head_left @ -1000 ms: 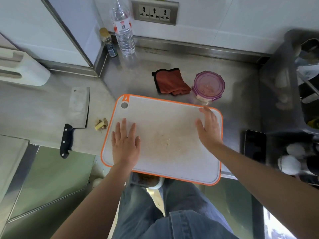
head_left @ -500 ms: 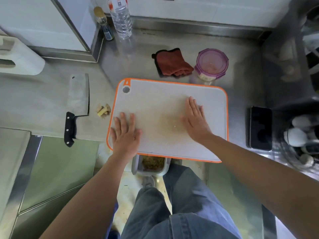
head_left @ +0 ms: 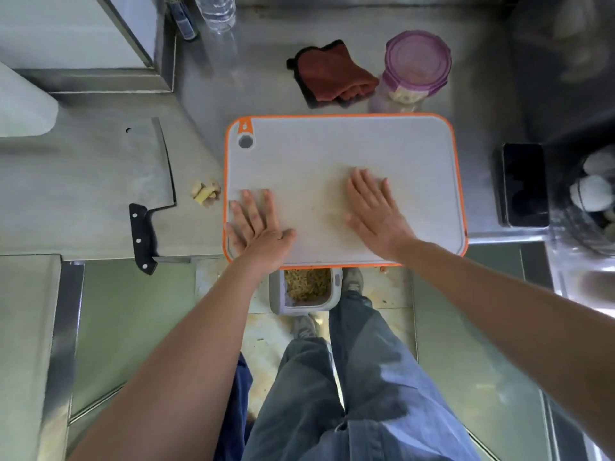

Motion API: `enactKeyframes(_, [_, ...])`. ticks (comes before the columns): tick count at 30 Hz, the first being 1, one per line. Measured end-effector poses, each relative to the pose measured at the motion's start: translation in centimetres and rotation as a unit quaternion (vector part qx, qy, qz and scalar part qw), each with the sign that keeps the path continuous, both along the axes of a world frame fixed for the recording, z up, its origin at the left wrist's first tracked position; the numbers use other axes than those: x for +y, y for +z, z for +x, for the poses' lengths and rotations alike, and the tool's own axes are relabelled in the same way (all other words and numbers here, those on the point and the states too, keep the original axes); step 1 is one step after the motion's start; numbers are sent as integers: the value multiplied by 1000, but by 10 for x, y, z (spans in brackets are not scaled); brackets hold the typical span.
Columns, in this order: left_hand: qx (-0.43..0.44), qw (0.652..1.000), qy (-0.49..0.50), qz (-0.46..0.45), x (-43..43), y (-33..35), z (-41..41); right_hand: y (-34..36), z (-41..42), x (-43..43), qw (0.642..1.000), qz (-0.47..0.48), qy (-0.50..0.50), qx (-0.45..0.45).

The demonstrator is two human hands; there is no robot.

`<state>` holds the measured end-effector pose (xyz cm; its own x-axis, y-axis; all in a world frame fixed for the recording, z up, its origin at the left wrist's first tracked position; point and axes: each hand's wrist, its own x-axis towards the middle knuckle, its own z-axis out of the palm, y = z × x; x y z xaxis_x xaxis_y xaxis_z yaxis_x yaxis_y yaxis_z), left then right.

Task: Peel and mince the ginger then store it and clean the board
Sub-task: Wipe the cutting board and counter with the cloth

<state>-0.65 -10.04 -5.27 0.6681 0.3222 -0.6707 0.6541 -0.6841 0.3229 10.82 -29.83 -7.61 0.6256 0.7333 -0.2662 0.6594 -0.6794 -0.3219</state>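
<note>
**Q:** Hands first: are they gripping anything on that board?

**A:** Nope, nothing gripped. The left hand (head_left: 256, 224) lies palm down on the cutting board (head_left: 332, 144) at its near-left corner. Its fingers are straight and spread, with the little finger right by the orange rim. The right hand (head_left: 376, 214) is flat too, fingers straight, around the board's middle and a bit toward the near edge. The two hands are apart, with bare board between them.

**Q:** And the ginger?

**A:** A few yellowish ginger offcuts (head_left: 205, 192) sit on the steel bench (head_left: 83, 211) just left of the board. Behind the board's far-right corner stands a clear tub (head_left: 416, 66) with its purple lid on. Pale bits show through its wall low down, but I can't tell for sure that's the mince. The board has a faint yellowish smear around the right hand.

**Q:** Other stuff?

**A:** A cleaver (head_left: 153, 181) lies flat left of the board, beyond the offcuts, its black handle poking past the bench's near edge. A folded rust-red cloth (head_left: 332, 76) sits behind the board, just left of the tub. A dark phone (head_left: 524, 184) lies right of the board. Below the board's near edge, down by the person's shoes, there's an open grey bin (head_left: 306, 287) with brownish scraps in it. Far back-left of the board are a water bottle (head_left: 216, 11) and a small dark bottle (head_left: 183, 19), both cropped by the frame.
</note>
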Motion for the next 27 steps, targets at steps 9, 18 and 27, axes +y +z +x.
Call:
enactKeyframes(9, [9,1000,-17,-6,2,1,1,14,-32,-6,990,119,59,53])
enactKeyframes(18, [-13,1000,-16,-4,3,-4,-1,3,-65,-11,990,30,135,34])
enactKeyframes(27, [-208,969,-37,128,9,-18,-43,-1,-52,-8,999,7,43,1])
